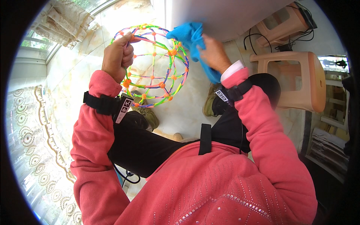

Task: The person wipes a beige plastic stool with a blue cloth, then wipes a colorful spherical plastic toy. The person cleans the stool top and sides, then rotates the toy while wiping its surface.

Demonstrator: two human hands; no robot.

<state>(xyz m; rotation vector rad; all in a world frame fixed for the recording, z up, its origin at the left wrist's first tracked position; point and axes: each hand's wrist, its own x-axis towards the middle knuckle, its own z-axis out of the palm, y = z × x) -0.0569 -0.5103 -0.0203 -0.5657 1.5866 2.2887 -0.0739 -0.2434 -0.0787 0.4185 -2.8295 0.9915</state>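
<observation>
A multicoloured plastic expanding sphere (173,52), spread into an open lattice with orange joints, hangs over the floor in front of me. My left hand (119,54) grips it by the struts at its upper left. In my right hand (213,52) is a blue cloth (191,36), bunched at the top with a long end dangling below. The cloth's upper left corner meets the sphere's upper right rim in the view; whether they touch, I cannot tell. My right fingers are blurred and partly behind the cloth.
Beige plastic stools (312,81) stand to the right, with black cables (299,39) around the farther one. A pale smooth panel (222,17) rises ahead. Lace curtains (64,25) hang by the windows on the left. My shoes (149,116) rest on the marble-patterned floor (180,118).
</observation>
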